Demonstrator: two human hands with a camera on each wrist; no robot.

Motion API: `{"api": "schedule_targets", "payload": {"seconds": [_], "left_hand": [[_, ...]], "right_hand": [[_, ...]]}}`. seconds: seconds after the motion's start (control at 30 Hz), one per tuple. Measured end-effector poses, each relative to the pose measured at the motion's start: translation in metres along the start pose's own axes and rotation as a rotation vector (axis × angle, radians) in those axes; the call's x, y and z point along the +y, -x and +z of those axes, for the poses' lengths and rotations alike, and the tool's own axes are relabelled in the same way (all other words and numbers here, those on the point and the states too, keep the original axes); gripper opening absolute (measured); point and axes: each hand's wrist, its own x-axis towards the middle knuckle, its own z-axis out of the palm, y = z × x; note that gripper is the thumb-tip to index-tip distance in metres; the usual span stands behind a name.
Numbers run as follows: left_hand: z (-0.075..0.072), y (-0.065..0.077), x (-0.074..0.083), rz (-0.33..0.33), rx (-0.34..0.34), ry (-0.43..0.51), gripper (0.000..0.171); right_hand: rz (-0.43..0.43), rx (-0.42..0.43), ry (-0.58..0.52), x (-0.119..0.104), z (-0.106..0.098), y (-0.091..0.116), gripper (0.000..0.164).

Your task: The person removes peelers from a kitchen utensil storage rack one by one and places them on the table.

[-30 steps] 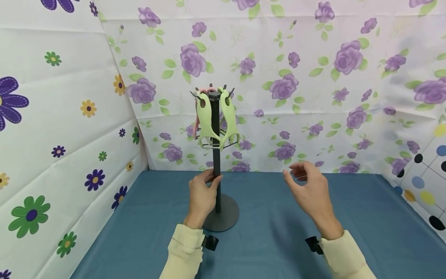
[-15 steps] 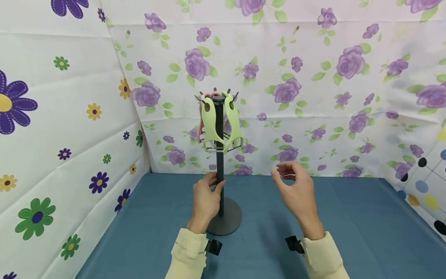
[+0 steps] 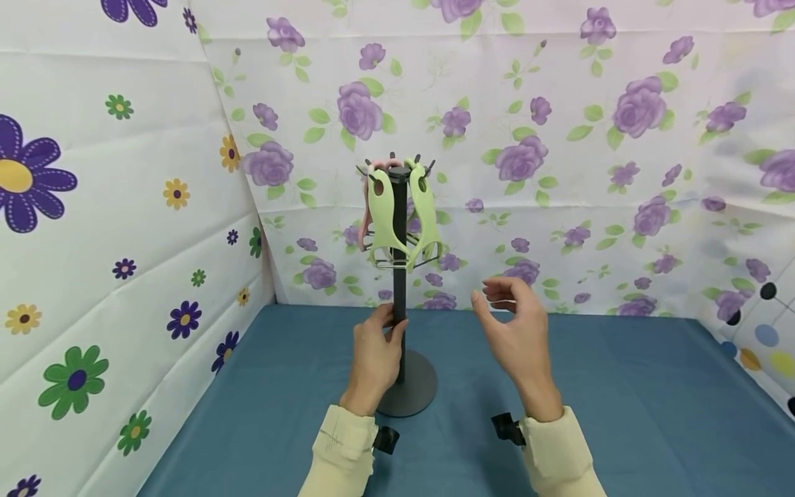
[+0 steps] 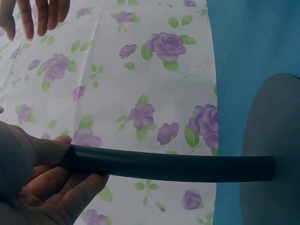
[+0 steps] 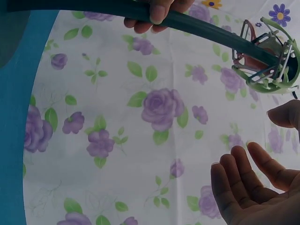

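A black stand (image 3: 400,286) with a round base (image 3: 417,386) rises from the table, prongs spread around its top. Two light green Y-shaped peelers (image 3: 382,217) hang from the front prongs, metal blades at their lower ends. Behind them a pink peeler (image 3: 365,224) is partly hidden. My left hand (image 3: 376,355) pinches the pole low down, thumb on one side and fingers on the other; the left wrist view shows this grip on the pole (image 4: 187,167). To the right, my right hand (image 3: 517,335) hovers in the air, fingers loosely bent and holding nothing.
Blue cloth (image 3: 267,428) covers the table. A white sheet with purple roses (image 3: 522,162) closes off the back, and a flowered sheet (image 3: 74,276) the left side. A dotted sheet (image 3: 770,335) stands at the far right.
My right hand has drifted left, nearer to the stand. My left hand keeps its grip on the pole, and the whole head view has shifted slightly.
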Motion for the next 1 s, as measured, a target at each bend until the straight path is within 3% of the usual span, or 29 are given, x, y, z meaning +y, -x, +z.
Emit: {"api": "schedule_targets", "payload": {"seconds": [0.57, 1.0], "left_hand": [[0.0, -0.001, -0.001, 0.007, -0.002, -0.002, 0.025], [-0.001, 0.001, 0.002, 0.021, 0.004, -0.008, 0.026]], "right_hand": [[-0.12, 0.064, -0.095, -0.02, 0.009, -0.003, 0.031], [-0.153, 0.05, -0.103, -0.025, 0.013, -0.002, 0.035]]}}
